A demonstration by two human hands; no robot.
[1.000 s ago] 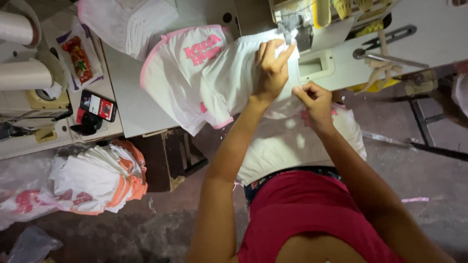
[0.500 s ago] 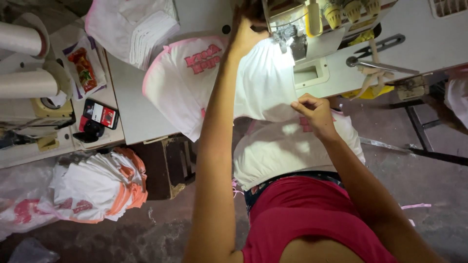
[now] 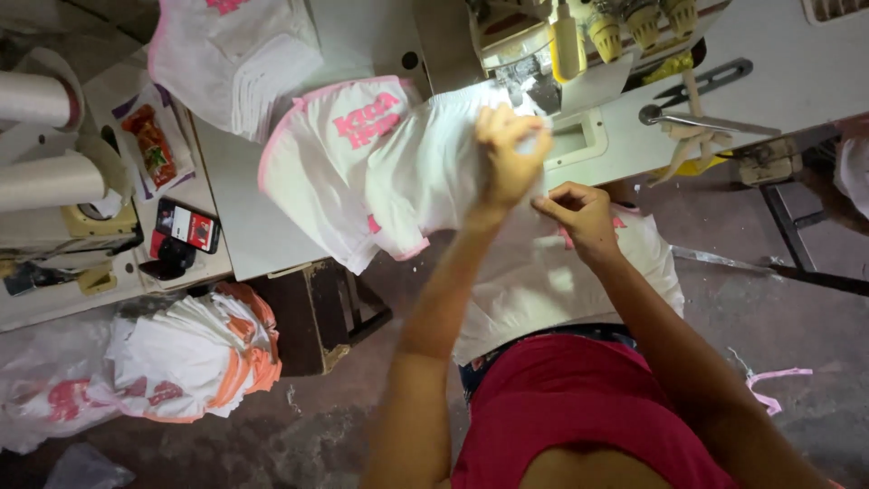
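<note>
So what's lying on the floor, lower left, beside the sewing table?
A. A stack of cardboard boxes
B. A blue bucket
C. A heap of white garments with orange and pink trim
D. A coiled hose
C: a heap of white garments with orange and pink edges sits on the floor beside the table, while the left hand and right hand grip a white garment at the sewing machine.

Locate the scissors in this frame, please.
In the head view the scissors lie on the white sewing table at upper right, right of the sewing machine and beyond the right hand.
</note>
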